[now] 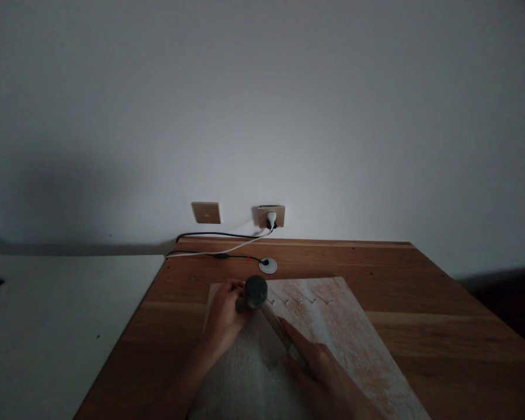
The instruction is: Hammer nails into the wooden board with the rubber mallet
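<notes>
My right hand (317, 361) is wrapped around the handle of a mallet (256, 290), which has a round dark head and a light wooden shaft. The head is over the upper left part of a pale, worn-looking board (350, 344). Just left of the head, my left hand (226, 312) rests at the board with its fingers curled together. The mallet head hides its fingertips, so whatever they pinch cannot be made out. A row of several small nails (301, 301) stands in the board to the right of the head.
Beneath the board is a brown wooden table (420, 326) that meets a pale wall. Behind it are a wall socket (280, 216) with a white plug (271, 219), a blank plate (206, 213), cables (219, 253) and a round cable grommet (268, 266). A white surface (48, 326) adjoins on the left.
</notes>
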The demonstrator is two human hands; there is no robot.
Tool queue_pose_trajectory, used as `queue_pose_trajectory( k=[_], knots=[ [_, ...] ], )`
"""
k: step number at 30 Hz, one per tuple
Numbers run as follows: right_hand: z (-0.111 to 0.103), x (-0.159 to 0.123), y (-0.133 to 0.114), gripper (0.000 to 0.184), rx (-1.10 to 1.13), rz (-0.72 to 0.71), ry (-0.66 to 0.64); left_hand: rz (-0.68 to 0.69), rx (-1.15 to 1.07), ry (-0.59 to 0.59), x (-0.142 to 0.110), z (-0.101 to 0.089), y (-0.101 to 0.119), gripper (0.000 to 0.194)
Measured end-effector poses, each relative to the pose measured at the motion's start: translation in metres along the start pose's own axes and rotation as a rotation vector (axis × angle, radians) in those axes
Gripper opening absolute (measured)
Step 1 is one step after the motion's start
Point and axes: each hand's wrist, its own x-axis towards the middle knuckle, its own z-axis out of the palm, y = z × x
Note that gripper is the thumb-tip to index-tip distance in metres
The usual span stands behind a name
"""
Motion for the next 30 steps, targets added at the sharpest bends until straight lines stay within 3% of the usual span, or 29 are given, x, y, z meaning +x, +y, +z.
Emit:
queue_pose_trajectory(
  k=[5,12,20,30],
  knots=[
    [-0.003,-0.001,-0.008,0.068,0.04,-0.007,-0.005,0.002,-0.032,0.007,0.0,-0.003,0.007,0.037],
    [-0.006,-0.005,-0.016,0.076,0.072,0.075,0.067,-0.021,-0.027,0.012,0.001,-0.005,0.012,0.012],
    [-0.001,-0.002,-0.007,0.07,0.037,0.054,-0.011,-0.024,-0.042,-0.01,0.001,-0.004,0.011,0.034],
    [-0.005,-0.002,-0.009,0.068,0.026,0.027,-0.019,-0.059,-0.078,0.011,0.0,-0.003,0.013,0.035]
  ],
)
